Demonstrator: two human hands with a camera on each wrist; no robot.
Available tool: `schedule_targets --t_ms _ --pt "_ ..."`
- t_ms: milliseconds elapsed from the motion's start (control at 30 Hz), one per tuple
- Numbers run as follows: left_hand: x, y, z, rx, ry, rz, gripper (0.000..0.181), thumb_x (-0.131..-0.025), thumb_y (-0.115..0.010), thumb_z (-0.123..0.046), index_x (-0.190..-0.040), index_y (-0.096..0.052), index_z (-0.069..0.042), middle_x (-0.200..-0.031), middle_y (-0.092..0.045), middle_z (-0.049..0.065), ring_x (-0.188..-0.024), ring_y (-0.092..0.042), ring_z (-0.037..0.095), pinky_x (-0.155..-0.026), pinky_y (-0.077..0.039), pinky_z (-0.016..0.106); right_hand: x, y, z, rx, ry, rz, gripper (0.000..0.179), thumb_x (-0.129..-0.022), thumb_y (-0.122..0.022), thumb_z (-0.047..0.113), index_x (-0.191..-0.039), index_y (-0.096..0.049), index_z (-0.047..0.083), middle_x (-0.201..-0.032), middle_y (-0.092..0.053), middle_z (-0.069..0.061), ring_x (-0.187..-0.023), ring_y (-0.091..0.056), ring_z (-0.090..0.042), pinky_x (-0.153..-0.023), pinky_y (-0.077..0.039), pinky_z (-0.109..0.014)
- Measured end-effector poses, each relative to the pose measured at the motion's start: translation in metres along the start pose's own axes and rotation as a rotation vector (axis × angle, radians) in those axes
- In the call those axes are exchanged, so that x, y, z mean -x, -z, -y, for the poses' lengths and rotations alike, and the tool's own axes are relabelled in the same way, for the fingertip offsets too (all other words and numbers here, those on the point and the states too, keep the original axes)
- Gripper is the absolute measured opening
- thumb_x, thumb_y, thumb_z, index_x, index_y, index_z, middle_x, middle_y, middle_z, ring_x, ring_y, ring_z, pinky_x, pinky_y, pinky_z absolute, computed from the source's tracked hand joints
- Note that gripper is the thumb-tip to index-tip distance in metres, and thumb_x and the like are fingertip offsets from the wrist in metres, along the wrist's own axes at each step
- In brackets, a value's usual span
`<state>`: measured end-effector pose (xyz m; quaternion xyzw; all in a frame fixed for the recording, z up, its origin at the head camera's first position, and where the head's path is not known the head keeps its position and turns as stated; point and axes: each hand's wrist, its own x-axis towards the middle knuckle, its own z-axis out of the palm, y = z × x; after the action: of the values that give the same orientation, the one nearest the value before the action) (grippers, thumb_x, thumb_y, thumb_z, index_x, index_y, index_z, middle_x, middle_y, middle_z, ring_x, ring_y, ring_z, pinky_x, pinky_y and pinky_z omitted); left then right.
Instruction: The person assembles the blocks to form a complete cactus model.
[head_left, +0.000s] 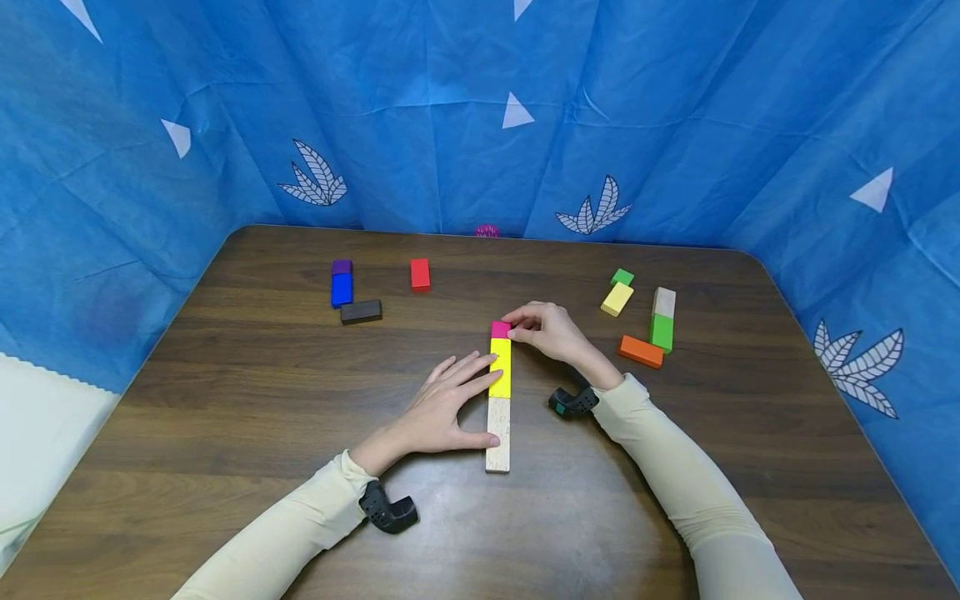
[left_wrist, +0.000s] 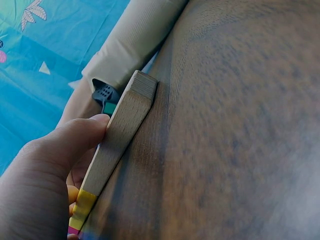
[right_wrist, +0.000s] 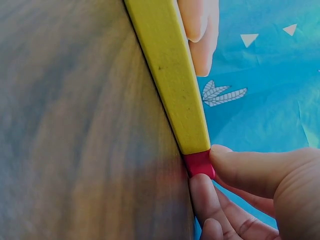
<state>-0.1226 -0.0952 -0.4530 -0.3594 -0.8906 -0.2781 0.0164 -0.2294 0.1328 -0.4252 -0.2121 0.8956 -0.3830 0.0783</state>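
Observation:
A straight row of blocks lies on the table: a long plain wooden block [head_left: 498,417] nearest me, a yellow block [head_left: 503,367] beyond it and a small pink block [head_left: 501,330] at the far end. My left hand [head_left: 442,408] is spread over the row from the left. Its thumb touches the wooden block [left_wrist: 125,120] and its fingertips rest on the yellow one. From the right, my right hand [head_left: 551,333] pinches the pink block [right_wrist: 198,162] between thumb and fingers, against the end of the yellow block [right_wrist: 175,75].
Towards the back left lie a purple block [head_left: 341,267], a blue block [head_left: 342,290], a black block [head_left: 362,312] and a red block [head_left: 420,275]. Back right are green [head_left: 662,332], pale yellow [head_left: 617,300], orange [head_left: 641,351] and whitish [head_left: 664,302] blocks. A blue curtain [head_left: 420,125] borders the table.

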Motion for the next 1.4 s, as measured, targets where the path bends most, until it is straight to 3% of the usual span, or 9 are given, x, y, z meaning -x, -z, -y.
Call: schedule_targets --t_ms 400,533,733,967,1100,1233,1400 --pt "0.000 0.000 -0.001 0.005 0.015 0.018 0.088 -0.076 -0.071 -0.059 -0.148 -0.045 -0.016 -0.159 -0.034 0.002 -0.148 -0.026 0.030 -0.119 -0.017 0.056 0.004 0.004 -0.001 -0.087 -0.025 0.022 0.038 -0.091 -0.069 0.012 -0.128 -0.064 0.004 -0.117 -0.068 -0.015 -0.094 -0.062 -0.025 -0.088 -0.055 -0.038" --pt "0.000 -0.001 -0.001 0.004 0.016 0.015 0.088 -0.076 -0.072 -0.059 -0.147 -0.045 -0.016 -0.158 -0.034 0.003 -0.148 -0.026 0.030 -0.119 -0.017 0.056 0.015 0.011 0.002 -0.098 -0.043 -0.002 0.040 -0.091 -0.069 0.015 -0.130 -0.062 0.005 -0.119 -0.067 -0.015 -0.095 -0.063 -0.026 -0.085 -0.055 -0.037" --pt "0.001 -0.001 -0.001 0.009 0.017 0.003 0.087 -0.076 -0.072 -0.059 -0.147 -0.046 -0.016 -0.158 -0.035 0.002 -0.148 -0.026 0.030 -0.119 -0.017 0.056 0.049 0.030 -0.006 -0.087 -0.049 -0.120 0.041 -0.090 -0.071 0.018 -0.129 -0.063 0.008 -0.114 -0.067 -0.014 -0.091 -0.064 -0.022 -0.074 -0.052 -0.026" --pt "0.000 0.000 -0.001 -0.003 0.002 -0.008 0.088 -0.074 -0.073 -0.058 -0.147 -0.046 -0.015 -0.157 -0.036 0.004 -0.148 -0.027 0.031 -0.119 -0.018 0.056 0.103 0.058 -0.034 -0.092 -0.084 -0.328 0.039 -0.090 -0.071 0.017 -0.126 -0.064 0.004 -0.113 -0.067 -0.018 -0.086 -0.059 0.004 -0.071 -0.047 -0.012" --pt "0.001 0.000 -0.001 -0.003 0.004 -0.013 0.088 -0.074 -0.074 -0.056 -0.146 -0.047 -0.014 -0.157 -0.036 0.004 -0.148 -0.028 0.031 -0.119 -0.018 0.056 0.128 0.069 -0.048 -0.094 -0.126 -0.445 0.038 -0.090 -0.071 0.016 -0.124 -0.064 0.001 -0.109 -0.067 -0.020 -0.083 -0.058 0.010 -0.069 -0.046 -0.009" --pt "0.000 0.000 -0.001 -0.005 0.011 -0.006 0.088 -0.075 -0.073 -0.057 -0.147 -0.046 -0.015 -0.158 -0.035 0.003 -0.148 -0.027 0.030 -0.119 -0.017 0.055 0.142 0.076 -0.058 -0.075 -0.196 -0.535 0.039 -0.090 -0.071 0.019 -0.123 -0.064 0.000 -0.111 -0.066 -0.021 -0.082 -0.056 0.013 -0.069 -0.044 -0.007" --pt "0.000 -0.001 -0.001 -0.013 0.009 0.000 0.088 -0.075 -0.073 -0.058 -0.147 -0.046 -0.015 -0.158 -0.035 0.003 -0.148 -0.027 0.030 -0.119 -0.017 0.056 0.147 0.079 -0.067 -0.054 -0.303 -0.554 0.044 -0.089 -0.072 0.025 -0.125 -0.062 0.000 -0.115 -0.065 -0.022 -0.084 -0.053 0.014 -0.068 -0.042 -0.009"
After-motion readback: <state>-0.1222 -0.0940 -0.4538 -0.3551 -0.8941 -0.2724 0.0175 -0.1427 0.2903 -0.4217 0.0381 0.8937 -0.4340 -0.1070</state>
